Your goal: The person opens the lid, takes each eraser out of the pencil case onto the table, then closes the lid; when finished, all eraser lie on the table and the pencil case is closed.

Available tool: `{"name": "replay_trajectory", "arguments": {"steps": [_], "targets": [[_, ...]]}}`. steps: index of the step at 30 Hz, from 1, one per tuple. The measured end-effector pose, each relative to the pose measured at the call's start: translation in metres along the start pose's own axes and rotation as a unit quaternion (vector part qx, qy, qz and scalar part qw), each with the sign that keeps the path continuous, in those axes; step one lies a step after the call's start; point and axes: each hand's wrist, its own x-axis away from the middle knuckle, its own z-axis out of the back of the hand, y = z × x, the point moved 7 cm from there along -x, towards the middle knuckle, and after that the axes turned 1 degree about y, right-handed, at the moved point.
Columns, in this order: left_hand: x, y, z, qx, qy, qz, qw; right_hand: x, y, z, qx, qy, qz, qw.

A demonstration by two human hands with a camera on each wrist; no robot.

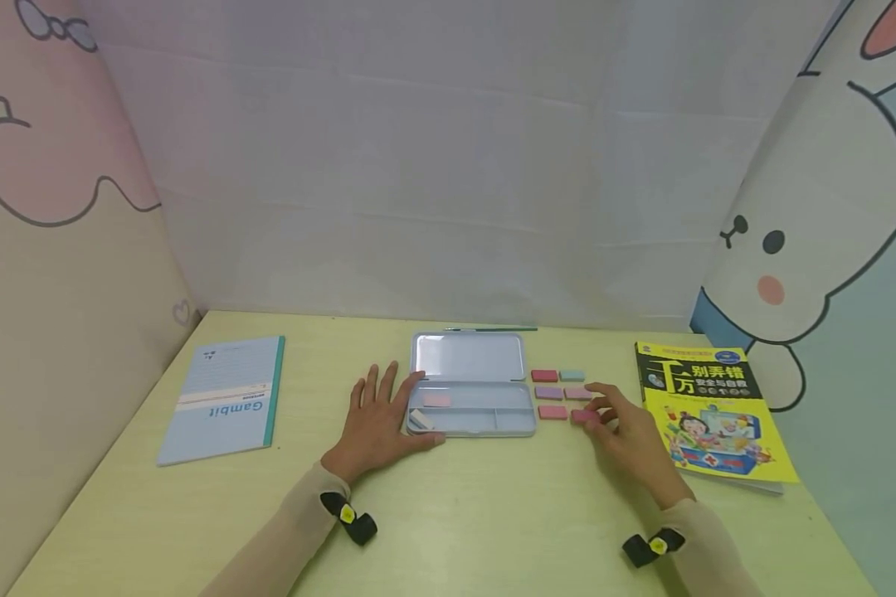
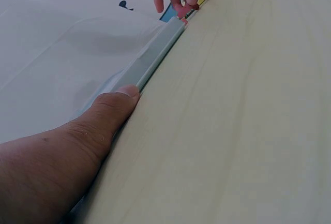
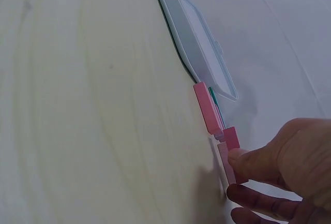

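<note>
An open pale blue case (image 1: pixel 513 423) lies mid-table, its lid (image 1: pixel 469 356) folded back. My left hand (image 1: pixel 379 419) rests at its left end with fingers spread; its thumb (image 2: pixel 120 102) lies along the front edge. In the case are a light pink block (image 1: pixel 436 400) and a small white-and-blue piece (image 1: pixel 421 420). My right hand (image 1: pixel 627 431) pinches a dark pink block (image 3: pixel 231 138) between thumb and fingers. Close by stand a pink block (image 1: pixel 552 413), a purple block (image 1: pixel 548 393), a mauve block (image 1: pixel 577 393), a red block (image 1: pixel 544 376) and a pale green block (image 1: pixel 572 376).
A thin green brush (image 1: pixel 493 329) lies behind the lid near the back wall. To the left is a light blue notebook (image 1: pixel 224 400). A yellow-and-black book (image 1: pixel 717 414) lies to the right, beside my right hand.
</note>
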Motion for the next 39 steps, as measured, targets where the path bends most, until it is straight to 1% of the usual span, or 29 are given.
{"name": "replay_trajectory", "arguments": {"steps": [6,10,13,17,24,29,33,39], "targets": [[-0.001,-0.001,-0.002,0.001,-0.001,0.001,1.0000,-0.002,0.003,-0.001,0.006,0.006,0.009,0.9999],[-0.001,-0.002,-0.002,0.000,0.005,0.002,1.0000,-0.005,0.006,-0.002,0.013,0.008,0.004,0.9999],[-0.001,-0.001,-0.002,0.003,0.001,0.003,1.0000,-0.006,0.008,-0.003,0.018,0.009,-0.001,0.9998],[-0.001,0.000,-0.002,0.006,-0.005,0.004,1.0000,-0.007,0.009,-0.004,0.017,0.016,0.003,0.9997],[-0.001,-0.002,-0.002,0.004,0.000,0.006,1.0000,-0.009,0.008,-0.004,0.013,0.021,0.006,0.9997],[-0.001,-0.003,-0.003,-0.003,-0.007,0.007,0.9999,-0.009,0.006,-0.002,0.014,0.025,0.003,0.9996],[-0.001,-0.003,-0.003,-0.002,-0.006,0.006,1.0000,-0.010,0.003,-0.001,0.018,0.030,-0.003,0.9994],[-0.001,-0.003,-0.003,-0.001,-0.006,0.004,1.0000,-0.012,-0.005,-0.003,0.005,0.030,-0.008,0.9995]]}}
